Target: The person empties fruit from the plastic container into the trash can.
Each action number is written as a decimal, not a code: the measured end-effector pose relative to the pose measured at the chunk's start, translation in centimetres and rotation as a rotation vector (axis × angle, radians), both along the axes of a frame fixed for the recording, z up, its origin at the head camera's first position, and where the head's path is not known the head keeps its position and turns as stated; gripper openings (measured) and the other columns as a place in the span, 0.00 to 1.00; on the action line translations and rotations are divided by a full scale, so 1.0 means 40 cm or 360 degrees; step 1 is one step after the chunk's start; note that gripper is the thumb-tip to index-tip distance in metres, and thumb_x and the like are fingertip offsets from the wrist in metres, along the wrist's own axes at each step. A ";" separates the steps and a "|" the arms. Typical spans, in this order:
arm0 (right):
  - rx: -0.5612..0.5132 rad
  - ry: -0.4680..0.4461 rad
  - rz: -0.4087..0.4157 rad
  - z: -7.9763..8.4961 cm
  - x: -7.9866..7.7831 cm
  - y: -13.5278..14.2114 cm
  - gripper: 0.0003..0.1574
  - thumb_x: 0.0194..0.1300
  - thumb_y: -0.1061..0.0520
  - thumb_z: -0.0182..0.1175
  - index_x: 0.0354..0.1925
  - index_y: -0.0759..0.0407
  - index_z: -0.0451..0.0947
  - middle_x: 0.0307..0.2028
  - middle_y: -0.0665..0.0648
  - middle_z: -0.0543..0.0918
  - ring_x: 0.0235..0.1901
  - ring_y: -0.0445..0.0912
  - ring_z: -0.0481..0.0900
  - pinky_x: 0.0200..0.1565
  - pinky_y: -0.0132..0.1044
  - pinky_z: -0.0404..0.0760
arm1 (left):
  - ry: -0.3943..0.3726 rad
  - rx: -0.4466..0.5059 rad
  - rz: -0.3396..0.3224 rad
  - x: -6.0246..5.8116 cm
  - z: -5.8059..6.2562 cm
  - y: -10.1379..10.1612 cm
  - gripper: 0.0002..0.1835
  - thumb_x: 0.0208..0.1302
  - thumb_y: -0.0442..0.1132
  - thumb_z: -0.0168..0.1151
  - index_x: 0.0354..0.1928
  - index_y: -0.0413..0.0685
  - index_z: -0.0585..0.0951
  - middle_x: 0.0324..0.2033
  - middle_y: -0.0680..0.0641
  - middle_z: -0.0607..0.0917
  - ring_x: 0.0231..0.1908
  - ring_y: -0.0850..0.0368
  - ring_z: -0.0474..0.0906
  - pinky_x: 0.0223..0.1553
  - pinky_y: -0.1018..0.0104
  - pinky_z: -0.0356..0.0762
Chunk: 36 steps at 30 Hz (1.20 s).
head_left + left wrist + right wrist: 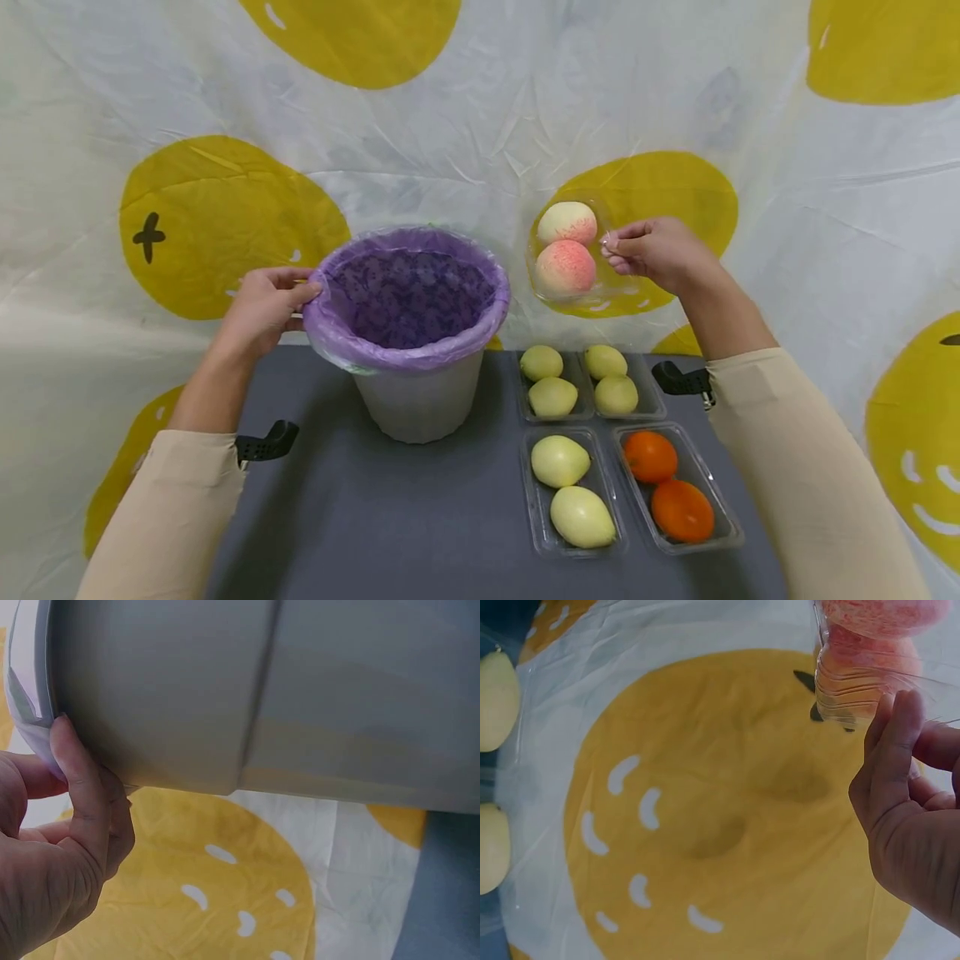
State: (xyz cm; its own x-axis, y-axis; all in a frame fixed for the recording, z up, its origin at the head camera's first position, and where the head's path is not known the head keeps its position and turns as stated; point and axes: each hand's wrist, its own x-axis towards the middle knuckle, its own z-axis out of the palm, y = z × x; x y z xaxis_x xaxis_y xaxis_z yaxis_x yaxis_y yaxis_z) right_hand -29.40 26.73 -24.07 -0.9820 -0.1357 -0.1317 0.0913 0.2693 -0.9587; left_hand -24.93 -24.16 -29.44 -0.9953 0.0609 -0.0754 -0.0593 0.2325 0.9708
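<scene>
At the left, my left hand (262,310) pinches the lined rim of a pale bin (423,408), thumb above and fingers beneath. A purple plastic bag (408,357) lines that bin and folds over its rim. In the left wrist view the fingers (81,791) press the outer wall just under the edge. Up at the right, my right hand (654,254) pinches the edge of a clear plastic tray (542,288), raised above the table and tilted. Two peaches, one pale (567,222) and one pinker (566,267), sit in this tray.
On the grey table (420,517), two clear trays hold yellow-green fruits (553,397) at the back right. Nearer stand a tray of pale yellow fruits (582,517) and a tray of orange fruits (682,510). A white sheet with yellow prints (232,225) hangs behind.
</scene>
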 end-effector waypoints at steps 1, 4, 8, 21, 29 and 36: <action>-0.0006 -0.0004 0.0009 0.004 -0.001 -0.008 0.12 0.76 0.61 0.58 0.36 0.53 0.85 0.33 0.49 0.86 0.31 0.38 0.84 0.40 0.27 0.87 | 0.0000 -0.0001 -0.0003 0.001 0.000 -0.001 0.31 0.78 0.40 0.56 0.75 0.30 0.63 0.37 0.60 0.82 0.31 0.67 0.85 0.35 0.69 0.88; -0.0025 -0.0015 0.0028 0.017 -0.006 -0.031 0.12 0.76 0.61 0.58 0.36 0.54 0.86 0.33 0.50 0.86 0.30 0.39 0.83 0.40 0.27 0.87 | -0.0009 0.0004 -0.0014 0.006 -0.002 -0.002 0.32 0.78 0.40 0.56 0.76 0.30 0.63 0.36 0.61 0.83 0.31 0.67 0.85 0.35 0.69 0.88; -0.0009 -0.0016 0.0048 0.041 -0.016 -0.061 0.14 0.76 0.61 0.58 0.34 0.52 0.87 0.33 0.51 0.86 0.29 0.39 0.82 0.37 0.26 0.86 | -0.0029 0.0012 -0.0010 0.008 -0.005 -0.002 0.32 0.78 0.40 0.56 0.76 0.31 0.62 0.37 0.59 0.82 0.31 0.66 0.85 0.35 0.69 0.88; -0.0021 -0.0056 0.0066 0.133 -0.053 -0.173 0.11 0.73 0.63 0.60 0.49 0.71 0.82 0.30 0.55 0.87 0.26 0.42 0.82 0.34 0.27 0.86 | -0.0033 -0.0027 -0.0021 -0.002 0.003 0.000 0.33 0.78 0.41 0.57 0.77 0.33 0.62 0.39 0.59 0.82 0.33 0.67 0.85 0.36 0.69 0.88; -0.0051 -0.0075 0.0092 0.139 -0.073 -0.243 0.09 0.73 0.65 0.60 0.46 0.71 0.83 0.29 0.56 0.85 0.25 0.42 0.81 0.32 0.27 0.86 | -0.0021 -0.0022 -0.0017 -0.001 0.002 -0.001 0.33 0.78 0.40 0.57 0.77 0.32 0.62 0.38 0.59 0.82 0.33 0.67 0.85 0.35 0.69 0.88; -0.0042 -0.0113 0.0114 0.133 -0.087 -0.291 0.13 0.74 0.64 0.60 0.51 0.74 0.80 0.28 0.55 0.85 0.24 0.42 0.81 0.32 0.26 0.85 | -0.0028 -0.0033 -0.0026 0.001 0.003 0.005 0.33 0.78 0.41 0.57 0.77 0.33 0.61 0.41 0.57 0.81 0.32 0.67 0.85 0.37 0.68 0.88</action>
